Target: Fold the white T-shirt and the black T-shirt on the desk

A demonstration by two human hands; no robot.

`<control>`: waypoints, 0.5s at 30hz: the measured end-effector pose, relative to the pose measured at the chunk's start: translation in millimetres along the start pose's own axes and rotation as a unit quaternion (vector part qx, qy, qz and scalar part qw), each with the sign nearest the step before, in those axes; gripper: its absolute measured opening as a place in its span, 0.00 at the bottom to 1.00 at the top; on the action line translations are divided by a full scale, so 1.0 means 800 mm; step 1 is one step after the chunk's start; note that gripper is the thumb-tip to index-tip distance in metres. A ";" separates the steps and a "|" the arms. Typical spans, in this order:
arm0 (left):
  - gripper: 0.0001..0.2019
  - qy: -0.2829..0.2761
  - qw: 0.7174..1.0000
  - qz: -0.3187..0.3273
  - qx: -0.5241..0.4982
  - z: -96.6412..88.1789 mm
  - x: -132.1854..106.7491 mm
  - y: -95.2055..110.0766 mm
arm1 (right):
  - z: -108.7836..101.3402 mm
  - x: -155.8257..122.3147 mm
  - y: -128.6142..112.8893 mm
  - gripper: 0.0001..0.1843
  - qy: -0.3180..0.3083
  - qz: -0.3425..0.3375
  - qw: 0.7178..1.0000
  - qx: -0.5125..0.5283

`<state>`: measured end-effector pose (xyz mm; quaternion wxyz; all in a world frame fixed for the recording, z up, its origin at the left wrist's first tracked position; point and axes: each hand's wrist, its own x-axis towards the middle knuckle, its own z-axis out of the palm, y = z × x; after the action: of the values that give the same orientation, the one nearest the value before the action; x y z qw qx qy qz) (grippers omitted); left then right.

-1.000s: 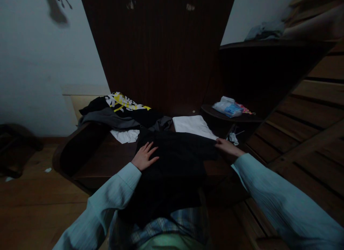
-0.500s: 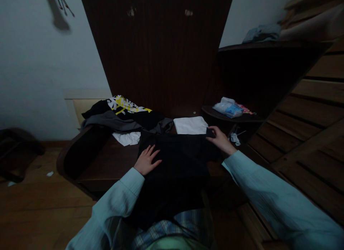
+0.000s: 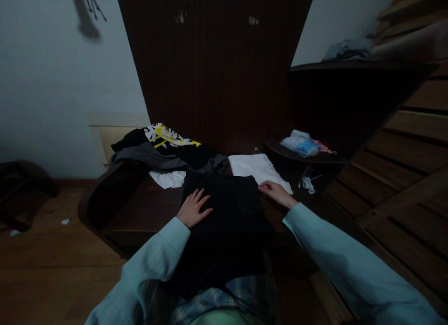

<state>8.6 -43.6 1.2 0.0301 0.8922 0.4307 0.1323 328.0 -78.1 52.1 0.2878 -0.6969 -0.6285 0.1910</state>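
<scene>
A black garment [image 3: 227, 217] lies spread on the dark wooden table [image 3: 140, 208] in front of me, its near end hanging toward my lap. My left hand [image 3: 193, 208] lies flat on its left side, fingers stretched out. My right hand [image 3: 276, 192] rests at the garment's right edge with fingers curled, and whether it grips the cloth is hard to tell in the dim light. Both arms wear light blue sleeves.
A folded white cloth [image 3: 257, 169] lies just beyond my right hand. A heap of clothes [image 3: 163, 148], black with yellow-white print, grey and white, sits at the table's far left. A small round shelf holds a blue-white packet [image 3: 301, 144]. Wooden steps [image 3: 402, 176] rise at right.
My right hand carried the garment's right side up and inward; the black cloth is now narrower, its right part folded over. My left hand stayed flat on the cloth.
</scene>
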 end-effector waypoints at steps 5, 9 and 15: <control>0.26 0.017 1.000 0.009 -0.012 0.004 -0.001 -0.003 | 0.035 -0.026 -0.040 0.18 0.025 -0.126 0.980 -0.150; 0.25 0.032 0.999 0.012 -0.017 0.008 -0.001 -0.006 | 0.067 -0.057 -0.067 0.21 -0.017 -0.208 0.944 -0.257; 0.25 0.024 1.000 0.007 -0.004 0.007 0.000 -0.005 | 0.076 -0.065 -0.066 0.08 -0.021 -0.151 0.933 -0.327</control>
<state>7.0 -41.2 -5.0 0.0223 0.8916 0.4248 0.1553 242.4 -116.9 34.5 0.0566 -0.6453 -0.7597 -0.0559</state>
